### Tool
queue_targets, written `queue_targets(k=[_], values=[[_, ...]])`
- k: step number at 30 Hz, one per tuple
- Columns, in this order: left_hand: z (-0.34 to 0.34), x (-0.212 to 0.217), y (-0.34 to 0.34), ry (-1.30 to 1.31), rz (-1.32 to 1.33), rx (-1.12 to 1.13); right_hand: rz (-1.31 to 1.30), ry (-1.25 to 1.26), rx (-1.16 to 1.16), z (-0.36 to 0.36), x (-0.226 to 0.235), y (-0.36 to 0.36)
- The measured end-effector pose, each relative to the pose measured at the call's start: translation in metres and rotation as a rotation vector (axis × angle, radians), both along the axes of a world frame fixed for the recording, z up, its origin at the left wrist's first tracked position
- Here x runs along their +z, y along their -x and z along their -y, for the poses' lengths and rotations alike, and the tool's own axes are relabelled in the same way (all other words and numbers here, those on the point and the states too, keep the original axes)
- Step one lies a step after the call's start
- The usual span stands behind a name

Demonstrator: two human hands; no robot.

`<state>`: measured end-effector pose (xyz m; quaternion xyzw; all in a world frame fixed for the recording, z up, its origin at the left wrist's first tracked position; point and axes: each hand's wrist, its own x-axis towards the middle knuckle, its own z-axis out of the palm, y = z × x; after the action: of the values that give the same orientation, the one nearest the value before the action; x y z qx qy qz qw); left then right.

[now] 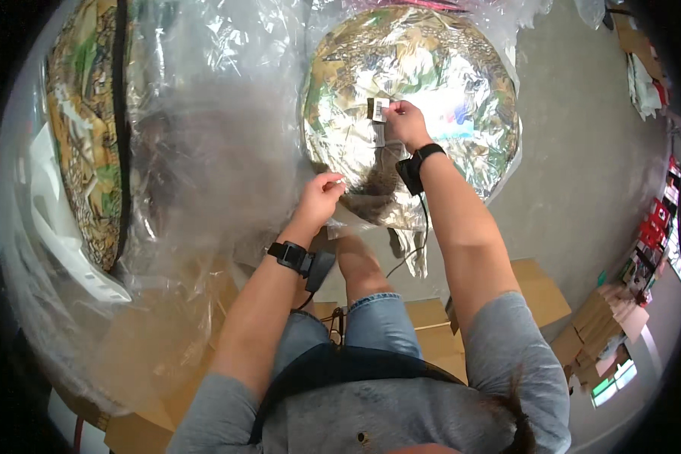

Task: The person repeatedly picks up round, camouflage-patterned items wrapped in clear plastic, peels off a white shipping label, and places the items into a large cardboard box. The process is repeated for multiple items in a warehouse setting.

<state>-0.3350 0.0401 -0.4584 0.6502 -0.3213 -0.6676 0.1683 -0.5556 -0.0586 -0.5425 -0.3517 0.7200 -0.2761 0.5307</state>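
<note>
A round, flat camouflage-patterned bundle (pixel 340 91) in a shiny clear plastic bag lies in front of me. My right hand (pixel 407 125) is over its middle, thumb and fingers pinched on a small white barcode label (pixel 380 110). I cannot tell whether the label is stuck to the bag or just above it. Closed in a pinch, my left hand (pixel 321 198) is at the bundle's near left edge. A tiny whitish bit shows at its fingertips, too small to name. Each wrist wears a black strap with a small black device.
Large clear plastic sheeting (pixel 212 151) spreads to the left, with another camouflage piece (pixel 91 151) edged in black at the far left. Cardboard boxes (pixel 537 291) stand near my legs. Grey floor (pixel 583 166) lies to the right, with more cartons (pixel 590 325) beyond.
</note>
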Motion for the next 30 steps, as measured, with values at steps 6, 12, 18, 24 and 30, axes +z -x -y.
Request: queue_targets(k=[6, 12, 18, 24, 30], values=[[-0.013, -0.004, -0.004, -0.09, -0.022, 0.032, -0.032, -0.001, 0.019, 0.0, -0.016, -0.011], [-0.017, -0.003, 0.0, -0.16, 0.036, -0.027, -0.039, 0.028, -0.018, -0.002, -0.023, -0.014], [-0.017, -0.011, 0.0, -0.178, 0.025, -0.016, -0.538, 0.171, 0.214, -0.006, -0.001, -0.027], [-0.016, -0.008, -0.002, -0.202, 0.007, 0.013, -0.517, 0.21, 0.026, -0.008, -0.002, -0.015], [-0.021, -0.019, -0.002, -0.223, 0.025, 0.04, 0.115, 0.19, 0.029, -0.013, -0.04, -0.023]])
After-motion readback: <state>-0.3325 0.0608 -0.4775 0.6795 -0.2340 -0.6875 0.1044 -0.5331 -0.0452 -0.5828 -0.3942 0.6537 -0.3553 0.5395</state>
